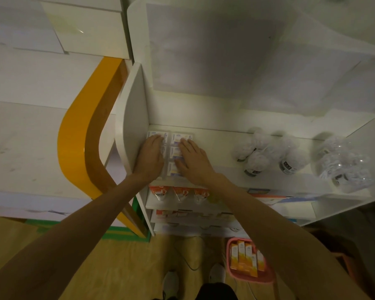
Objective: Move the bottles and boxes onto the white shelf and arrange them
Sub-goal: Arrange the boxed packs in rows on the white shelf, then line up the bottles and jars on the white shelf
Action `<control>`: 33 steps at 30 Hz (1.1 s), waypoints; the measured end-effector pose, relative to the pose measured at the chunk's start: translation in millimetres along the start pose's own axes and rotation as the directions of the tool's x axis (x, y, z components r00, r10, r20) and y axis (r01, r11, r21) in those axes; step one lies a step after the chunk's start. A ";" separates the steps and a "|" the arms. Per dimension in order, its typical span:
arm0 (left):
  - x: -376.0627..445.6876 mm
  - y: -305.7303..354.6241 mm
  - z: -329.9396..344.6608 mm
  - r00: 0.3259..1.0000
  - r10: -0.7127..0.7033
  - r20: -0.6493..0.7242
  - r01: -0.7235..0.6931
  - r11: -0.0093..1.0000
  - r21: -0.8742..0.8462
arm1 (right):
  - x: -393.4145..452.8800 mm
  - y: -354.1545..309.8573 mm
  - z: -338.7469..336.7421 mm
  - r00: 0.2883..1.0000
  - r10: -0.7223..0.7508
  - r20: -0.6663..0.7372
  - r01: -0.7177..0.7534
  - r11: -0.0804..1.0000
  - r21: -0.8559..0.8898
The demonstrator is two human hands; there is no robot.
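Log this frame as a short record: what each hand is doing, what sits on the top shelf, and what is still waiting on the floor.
left hand: left hand lies flat on the left column of small white boxes, fingers straight
right hand: right hand lies flat on the right column, fingers spread
boxes: two columns, flat, in the left corner of the white shelf
bottles: wrapped bottles grouped at the shelf's right
floor: pink basket holding upright orange boxes
lower shelves: more packaged goods, details unclear
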State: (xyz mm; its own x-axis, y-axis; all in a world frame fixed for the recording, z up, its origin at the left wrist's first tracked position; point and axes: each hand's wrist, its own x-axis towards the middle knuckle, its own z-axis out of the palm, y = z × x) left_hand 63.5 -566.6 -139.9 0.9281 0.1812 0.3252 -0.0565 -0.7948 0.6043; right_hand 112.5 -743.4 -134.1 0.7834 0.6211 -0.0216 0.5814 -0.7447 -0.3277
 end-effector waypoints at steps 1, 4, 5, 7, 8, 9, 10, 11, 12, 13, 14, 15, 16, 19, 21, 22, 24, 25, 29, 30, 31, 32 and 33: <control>1.2 2.0 -1.9 1.000 -0.007 -0.021 0.006 0.999 -0.046 | 0.5 0.0 -4.5 1.000 0.001 -0.009 -0.001 0.999 0.035; 10.8 11.0 -6.1 0.999 -0.007 -0.050 0.000 0.991 -0.136 | -3.0 0.7 -17.2 0.990 0.012 -0.143 0.009 0.989 0.145; 15.0 15.8 -6.8 0.999 0.008 -0.050 -0.015 0.989 -0.148 | -6.3 3.0 -22.0 0.980 0.023 -0.197 0.014 0.983 0.182; 24.4 30.4 -6.8 0.998 0.056 -0.043 -0.062 0.986 -0.157 | -16.7 15.2 -33.6 0.948 0.045 -0.315 0.023 0.978 0.206; 28.8 39.9 -5.1 0.995 0.093 -0.040 -0.098 0.982 -0.161 | -23.8 24.1 -41.1 0.926 0.054 -0.373 0.021 0.980 0.196; 32.6 50.6 -1.7 0.990 0.133 -0.036 -0.137 0.975 -0.173 | -31.6 34.5 -49.6 0.903 0.062 -0.425 0.017 0.984 0.179; 35.9 62.5 3.0 0.986 0.166 -0.029 -0.169 0.967 -0.192 | -39.5 45.8 -59.6 0.878 0.068 -0.473 0.009 0.987 0.158; 38.8 75.2 10.0 0.981 0.193 -0.015 -0.192 0.957 -0.216 | -48.1 57.2 -70.7 0.854 0.074 -0.515 -0.003 0.991 0.137; 40.7 88.2 18.2 0.976 0.219 0.003 -0.213 0.949 -0.233 | -57.6 69.0 -81.8 0.829 0.082 -0.553 -0.022 0.993 0.115; 42.3 100.9 27.6 0.969 0.247 0.023 -0.234 0.941 -0.245 | -67.5 80.4 -92.6 0.806 0.092 -0.584 -0.046 0.995 0.093; 43.1 113.4 37.5 0.960 0.274 0.051 -0.253 0.935 -0.249 | -78.0 91.8 -102.5 0.785 0.100 -0.611 -0.074 0.995 0.068; 43.3 124.3 47.8 0.952 0.296 0.079 -0.268 0.930 -0.253 | -88.7 103.1 -111.1 0.769 0.108 -0.630 -0.102 0.994 0.046; 43.8 133.8 57.6 0.944 0.309 0.113 -0.272 0.927 -0.256 | -99.2 114.6 -118.4 0.762 0.122 -0.637 -0.129 0.991 0.036; 45.5 157.1 82.8 0.927 0.326 0.185 -0.276 0.927 -0.253 | -127.1 145.1 -130.5 0.796 0.180 -0.577 -0.210 0.978 0.014; 50.2 169.0 94.6 0.915 0.334 0.227 -0.281 0.930 -0.236 | -138.9 161.1 -131.4 0.853 0.166 -0.496 -0.228 0.971 -0.066; 53.0 173.1 99.2 0.910 0.326 0.258 -0.271 0.936 -0.224 | -142.8 166.8 -129.3 0.884 0.147 -0.444 -0.219 0.969 -0.115; 59.7 178.4 105.5 0.901 0.288 0.323 -0.239 0.953 -0.183 | -147.2 170.6 -124.0 0.935 0.105 -0.338 -0.177 0.966 -0.189; 62.6 179.8 107.6 0.899 0.273 0.342 -0.231 0.960 -0.160 | -147.3 170.7 -121.7 0.952 0.083 -0.295 -0.151 0.965 -0.217; 70.5 182.1 109.6 0.898 0.243 0.366 -0.226 0.970 -0.089 | -140.5 172.8 -114.3 0.980 0.046 -0.192 -0.101 0.952 -0.289; 72.1 182.2 108.8 0.898 0.243 0.366 -0.233 0.970 -0.072 | -138.8 173.4 -113.1 0.981 0.038 -0.188 -0.093 0.951 -0.295; 73.1 181.6 108.5 0.899 0.245 0.364 -0.240 0.969 -0.060 | -137.3 173.6 -112.5 0.981 0.029 -0.190 -0.086 0.951 -0.298; 74.1 180.7 108.6 0.900 0.247 0.359 -0.244 0.968 -0.054 | -136.3 173.6 -112.7 0.981 0.019 -0.193 -0.077 0.950 -0.302; 74.7 179.9 108.9 0.902 0.242 0.358 -0.238 0.970 -0.055 | -135.7 173.6 -113.7 0.982 0.006 -0.190 -0.066 0.949 -0.308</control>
State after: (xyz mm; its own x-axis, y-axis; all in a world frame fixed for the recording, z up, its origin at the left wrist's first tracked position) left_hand 162.7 -759.1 -86.1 0.9551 -0.2361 0.1791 -0.2962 -0.7817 0.5489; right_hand 132.1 -984.7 -80.7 0.8145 0.5586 0.1566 0.5679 -0.8229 -0.0183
